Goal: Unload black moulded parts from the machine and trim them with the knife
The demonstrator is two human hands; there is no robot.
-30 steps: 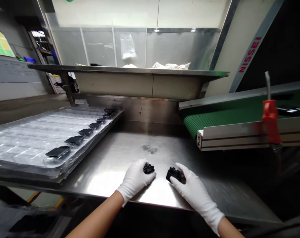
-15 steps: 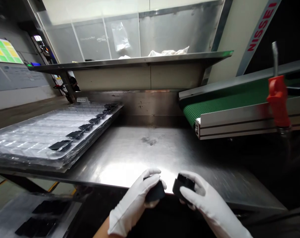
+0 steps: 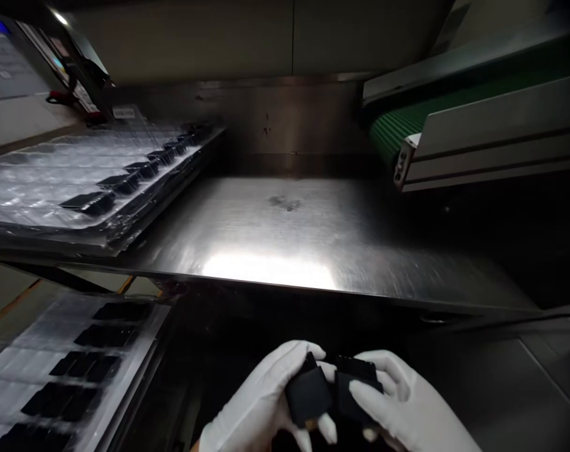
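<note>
two gloved hands [image 3: 268, 389] [image 3: 402, 398] curl half-closed fingers [image 3: 372, 400] around black parts [image 3: 308, 395] [image 3: 345, 392].

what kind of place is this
Probably a factory packing or inspection station: a green conveyor belt, a bare metal workbench, and clear plastic trays with black parts set in rows.
</note>
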